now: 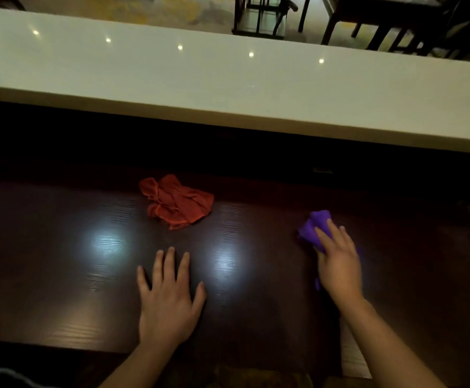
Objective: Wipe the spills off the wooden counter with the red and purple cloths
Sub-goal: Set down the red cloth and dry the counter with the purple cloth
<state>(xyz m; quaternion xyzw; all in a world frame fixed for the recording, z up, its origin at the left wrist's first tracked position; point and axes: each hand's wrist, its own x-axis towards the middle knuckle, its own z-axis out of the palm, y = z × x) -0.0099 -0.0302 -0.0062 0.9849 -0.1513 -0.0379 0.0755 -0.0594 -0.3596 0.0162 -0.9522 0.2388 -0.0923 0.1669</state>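
Right hand on purple cloth; left hand flat on counter; red cloth lies loose.

The right hand (340, 264) presses down on the purple cloth (313, 228), fingers spread over it; whether they curl into a grasp cannot be told, since the palm hides most of the cloth and the hand is blurred. The left hand (169, 298) lies open, palm down, on the dark wooden counter (60, 275), holding nothing. The red cloth (176, 201) sits crumpled beyond the left hand, untouched, well apart from the purple one. No spills can be made out under two bright glare patches. A pale raised ledge (228, 85) runs behind.
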